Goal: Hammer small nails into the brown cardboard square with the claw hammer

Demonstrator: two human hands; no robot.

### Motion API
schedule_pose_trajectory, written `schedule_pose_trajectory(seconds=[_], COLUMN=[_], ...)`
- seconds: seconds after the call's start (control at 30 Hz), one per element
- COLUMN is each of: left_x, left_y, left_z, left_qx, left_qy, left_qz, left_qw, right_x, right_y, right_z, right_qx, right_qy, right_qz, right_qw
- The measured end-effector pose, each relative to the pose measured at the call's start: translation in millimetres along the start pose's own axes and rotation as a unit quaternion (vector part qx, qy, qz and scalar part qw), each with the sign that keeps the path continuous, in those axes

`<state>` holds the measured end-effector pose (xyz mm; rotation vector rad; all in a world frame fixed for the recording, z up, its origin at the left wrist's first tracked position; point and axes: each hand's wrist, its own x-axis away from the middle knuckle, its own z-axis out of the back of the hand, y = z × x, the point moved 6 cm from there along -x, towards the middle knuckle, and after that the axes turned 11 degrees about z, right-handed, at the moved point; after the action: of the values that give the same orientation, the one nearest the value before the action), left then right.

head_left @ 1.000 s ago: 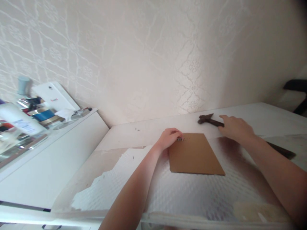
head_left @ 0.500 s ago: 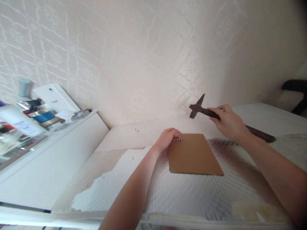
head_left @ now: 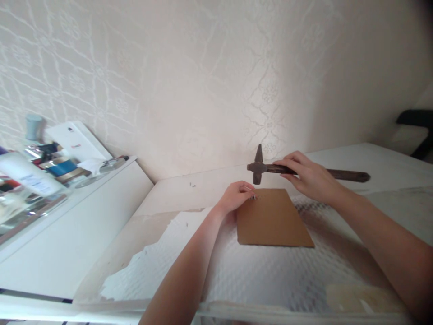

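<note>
A brown rectangular board (head_left: pixel 272 218) lies flat on the white table (head_left: pixel 189 253). My left hand (head_left: pixel 237 195) rests at the board's far left corner, fingers pinched on small nails (head_left: pixel 253 197) there. My right hand (head_left: pixel 309 177) grips the handle of a dark hammer (head_left: pixel 270 168) and holds it level in the air. The hammer head hovers just above the nails and the left fingertips.
A white cabinet (head_left: pixel 67 225) on the left carries bottles, tubes and a white tablet (head_left: pixel 79 142). Patterned wallpaper runs behind the table. Torn paper covering (head_left: pixel 162 243) shows bare patches on the tabletop. A dark chair part (head_left: pixel 416 122) stands far right.
My right hand lifted the hammer off the table and swung it left until its head came over the nails. My left hand stayed at the board's corner.
</note>
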<state>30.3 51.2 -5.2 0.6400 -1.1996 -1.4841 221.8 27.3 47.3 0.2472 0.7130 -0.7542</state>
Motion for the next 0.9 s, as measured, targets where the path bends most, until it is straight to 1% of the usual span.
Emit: schedule_pose_trajectory(seconds=[0.13,0.33,0.6,0.73,0.9], left_x=[-1,0,-5,-6,-7], left_y=[0,0,1,-1,-3], left_z=[0,0,0,0,3], left_qx=[0.007,0.006,0.004,0.009,-0.013], left_qy=[0.0,0.001,-0.004,-0.007,0.011], left_qz=[0.0,0.011,-0.016,-0.023,-0.031], left_qw=[1.0,1.0,1.0,1.0,0.999], right_x=[-1,-1,-2,-2,-2], right_y=[-6,-10,-14,-16,-17], right_z=[-1,-6,-10,-8,-11], right_qx=[-0.004,-0.01,0.0,-0.004,0.005], right_qy=[-0.003,-0.024,-0.038,-0.032,-0.042], right_qz=[0.007,0.028,0.046,0.049,0.058], right_qw=[1.0,0.999,0.998,0.998,0.997])
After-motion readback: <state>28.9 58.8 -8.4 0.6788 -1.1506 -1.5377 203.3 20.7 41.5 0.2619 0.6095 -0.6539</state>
